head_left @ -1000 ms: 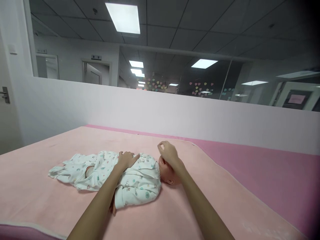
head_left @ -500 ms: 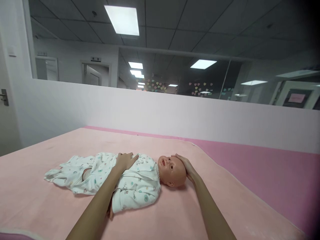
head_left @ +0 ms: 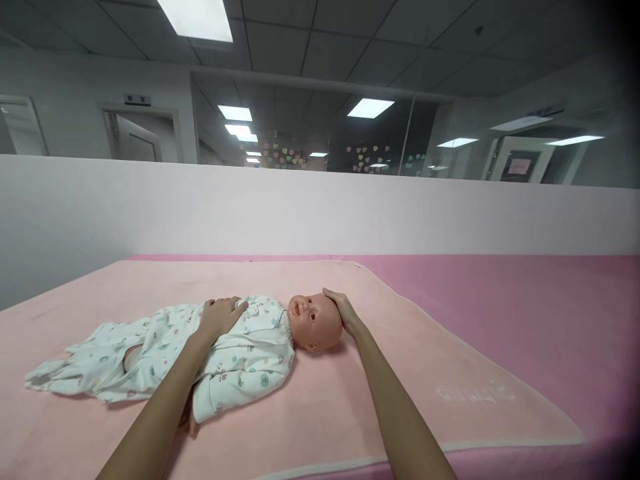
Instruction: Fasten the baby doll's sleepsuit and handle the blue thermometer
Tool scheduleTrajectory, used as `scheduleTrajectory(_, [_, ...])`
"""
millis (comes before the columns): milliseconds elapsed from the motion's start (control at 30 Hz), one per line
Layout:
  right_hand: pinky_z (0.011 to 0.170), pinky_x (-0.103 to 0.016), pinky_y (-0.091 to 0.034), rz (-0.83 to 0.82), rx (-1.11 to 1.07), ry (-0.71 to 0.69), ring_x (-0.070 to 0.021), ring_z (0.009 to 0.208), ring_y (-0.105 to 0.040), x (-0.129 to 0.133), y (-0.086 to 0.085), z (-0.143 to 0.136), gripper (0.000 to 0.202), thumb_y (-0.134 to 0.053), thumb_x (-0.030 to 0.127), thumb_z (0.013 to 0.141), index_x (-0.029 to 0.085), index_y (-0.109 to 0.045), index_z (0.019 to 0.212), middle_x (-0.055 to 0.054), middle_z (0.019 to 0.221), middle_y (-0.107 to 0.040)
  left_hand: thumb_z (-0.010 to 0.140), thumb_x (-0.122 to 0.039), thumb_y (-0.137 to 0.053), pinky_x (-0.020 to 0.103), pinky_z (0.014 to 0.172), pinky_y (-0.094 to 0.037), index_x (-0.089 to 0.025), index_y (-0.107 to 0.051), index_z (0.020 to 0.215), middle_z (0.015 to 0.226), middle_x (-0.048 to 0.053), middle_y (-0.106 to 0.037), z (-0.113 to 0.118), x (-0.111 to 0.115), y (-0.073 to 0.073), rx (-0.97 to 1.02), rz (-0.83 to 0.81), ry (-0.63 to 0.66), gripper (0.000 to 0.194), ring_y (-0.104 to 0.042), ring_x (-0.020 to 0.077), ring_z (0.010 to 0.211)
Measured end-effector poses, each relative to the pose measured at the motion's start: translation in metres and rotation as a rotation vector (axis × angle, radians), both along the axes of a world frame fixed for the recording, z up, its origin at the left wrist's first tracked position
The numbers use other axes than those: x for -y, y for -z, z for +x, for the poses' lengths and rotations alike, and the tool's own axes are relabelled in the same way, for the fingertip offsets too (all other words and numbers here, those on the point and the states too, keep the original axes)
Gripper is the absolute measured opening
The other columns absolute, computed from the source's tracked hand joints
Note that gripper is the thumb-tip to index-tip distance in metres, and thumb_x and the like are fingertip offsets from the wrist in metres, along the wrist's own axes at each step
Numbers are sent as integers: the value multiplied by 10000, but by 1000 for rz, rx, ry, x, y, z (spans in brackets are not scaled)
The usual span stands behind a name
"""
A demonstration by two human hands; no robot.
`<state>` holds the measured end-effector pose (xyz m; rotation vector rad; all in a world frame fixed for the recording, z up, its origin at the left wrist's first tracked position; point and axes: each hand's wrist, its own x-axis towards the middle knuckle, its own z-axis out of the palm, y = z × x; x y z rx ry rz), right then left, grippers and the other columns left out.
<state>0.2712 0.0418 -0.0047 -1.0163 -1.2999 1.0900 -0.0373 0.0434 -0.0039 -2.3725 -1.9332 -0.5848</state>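
Note:
A baby doll (head_left: 316,325) lies on its back across a peach blanket (head_left: 320,427), its bald head to the right and legs to the left. It wears a white printed outfit (head_left: 240,367), with a gap at the crotch. My left hand (head_left: 220,316) rests flat on the doll's belly, fingers stretched out. Against the crown of the doll's head lies my right hand (head_left: 343,309), its fingers extended and curved along the top. One small doll hand (head_left: 192,425) shows at the near sleeve, partly behind my left forearm.
The blanket lies over a pink padded surface (head_left: 525,320), which shows at the right and back. Behind it runs a low white wall (head_left: 320,210) with glass above. Through the glass I see doors, ceiling lights (head_left: 371,108) and heart-shaped stickers (head_left: 367,157).
The view has turned to the right, so the doll and both hands sit farther left in the picture. Both hands keep their places on the doll's belly and head.

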Motion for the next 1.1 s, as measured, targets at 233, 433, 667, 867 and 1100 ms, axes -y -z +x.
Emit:
scheduleTrajectory(233, [630, -265, -421, 62, 78, 14, -150, 582, -555, 6, -15, -4, 429, -537, 523, 690, 131, -611, 532, -45, 556, -604, 828, -499, -242, 418, 906, -255, -232, -565, 1051, 1012, 79, -643, 1, 1, -2, 36, -14, 15, 475, -529, 249, 1009])
scheduleTrajectory(433, [637, -245, -415, 138, 153, -29, -129, 631, -539, 17, -23, -9, 284, -643, 424, 616, 152, -590, 557, -5, 616, -603, 828, -509, -241, 418, 913, -245, -237, -567, 1059, 991, 79, -648, 0, 1, -2, 53, -27, 16, 483, -526, 249, 1001])
scheduleTrajectory(667, [892, -308, -394, 58, 58, -74, -188, 1048, -520, 13, -16, -5, 374, -628, 359, 652, 223, -626, 1001, -42, 1122, -589, 824, -506, -248, 422, 915, -242, -226, -557, 1073, 1018, 89, -638, 0, 0, 0, 42, -18, 1, 485, -520, 257, 1014])
scheduleTrajectory(867, [829, -342, -426, -15, 143, -193, -229, 900, -590, 20, -19, -7, 388, -553, 468, 698, 127, -682, 829, -87, 925, -664, 825, -507, -240, 420, 912, -245, -230, -561, 1060, 1019, 87, -641, 1, 2, -1, 32, -14, 6, 484, -526, 258, 1009])
scheduleTrajectory(1100, [916, -326, -382, 29, 35, -148, -203, 1024, -542, 22, -19, -9, 354, -622, 365, 652, 177, -654, 950, -56, 1038, -636, 826, -516, -240, 432, 909, -241, -224, -554, 1073, 1013, 87, -641, -1, 2, 0, 41, -18, 22, 494, -528, 255, 996])
